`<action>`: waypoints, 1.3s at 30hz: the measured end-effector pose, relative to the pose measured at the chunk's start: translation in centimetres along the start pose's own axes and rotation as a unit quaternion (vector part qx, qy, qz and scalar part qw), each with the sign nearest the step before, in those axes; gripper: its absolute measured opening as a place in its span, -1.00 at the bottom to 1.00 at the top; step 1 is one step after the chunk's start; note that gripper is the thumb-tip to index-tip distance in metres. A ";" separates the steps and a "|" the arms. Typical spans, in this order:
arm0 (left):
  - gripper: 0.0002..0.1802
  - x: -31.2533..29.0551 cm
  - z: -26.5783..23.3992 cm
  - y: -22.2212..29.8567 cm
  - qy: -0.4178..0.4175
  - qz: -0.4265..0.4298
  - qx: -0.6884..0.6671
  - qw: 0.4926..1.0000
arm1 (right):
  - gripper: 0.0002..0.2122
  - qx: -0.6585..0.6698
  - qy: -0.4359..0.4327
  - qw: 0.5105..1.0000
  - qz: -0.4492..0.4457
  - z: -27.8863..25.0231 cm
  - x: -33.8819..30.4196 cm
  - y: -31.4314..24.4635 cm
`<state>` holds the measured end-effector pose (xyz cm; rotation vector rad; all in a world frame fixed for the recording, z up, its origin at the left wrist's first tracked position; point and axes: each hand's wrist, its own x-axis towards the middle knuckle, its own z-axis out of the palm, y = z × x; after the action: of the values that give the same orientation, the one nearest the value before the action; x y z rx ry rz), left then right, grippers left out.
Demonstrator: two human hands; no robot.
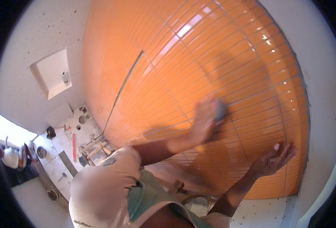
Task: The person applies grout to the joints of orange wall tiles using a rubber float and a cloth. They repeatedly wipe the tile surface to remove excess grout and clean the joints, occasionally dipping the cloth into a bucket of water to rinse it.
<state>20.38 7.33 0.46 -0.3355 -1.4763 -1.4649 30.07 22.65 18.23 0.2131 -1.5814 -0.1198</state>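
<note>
Orange tiles (168, 76) cover the wall from upper centre to right of frame. Grey joint lines run between them; laying appears largely complete. A dark gap (128, 76), left of centre, appears unfilled. Remaining surface work cannot be measured from this view.

Left hand (203, 117), centre of frame: blurred by motion, apparently closed over a blue-grey pad (221, 110) at the tile face. Right hand (271, 163), lower right: holding nothing visible, fingers loosely curled near the tiles; contact cannot be confirmed.

A red bar (74, 147) lies at lower left. Marks on the shirt (124, 159) are illegible; no brand or label can be read.
</note>
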 end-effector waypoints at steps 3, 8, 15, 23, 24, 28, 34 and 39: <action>-0.19 16.3 -0.7 6.0 0.094 0.075 -0.001 0.993 | -0.67 -0.053 -0.012 0.997 -0.063 0.2 -0.1 0.6; -0.28 20.9 -4.0 3.9 0.070 0.077 0.082 0.991 | -0.68 -0.001 0.038 0.992 -0.124 1.8 -1.1 1.4; -0.41 3.0 -10.2 -13.0 0.218 -0.147 0.011 0.965 | -0.68 -0.057 0.011 0.991 -0.119 1.4 -1.6 0.8; -0.51 -9.6 -15.0 -25.4 0.374 -0.547 -0.115 0.740 | -0.64 -0.081 -0.011 0.983 -0.164 2.0 -1.7 1.1; -0.63 -8.9 -14.7 -26.4 0.377 -0.469 -0.242 0.761 | -0.65 -0.068 0.002 0.985 -0.157 2.1 -1.4 0.7; -0.59 5.1 -10.5 -16.2 0.364 -0.229 0.028 0.902 | -0.61 0.019 0.006 0.988 -0.155 3.6 -3.0 3.1; -0.37 3.8 -11.2 -15.5 0.240 -0.154 0.144 0.948 | -0.63 -0.001 0.031 0.996 -0.080 4.2 -3.7 -1.8; -0.47 -5.8 -14.2 -23.7 0.371 -0.387 -0.002 0.844 | -0.57 -0.002 0.002 1.000 -0.009 4.5 -3.5 -5.2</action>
<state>11.11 -8.06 -21.28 0.8608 -0.9633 -1.8993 25.92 18.05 13.61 0.2251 -1.5751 -0.1361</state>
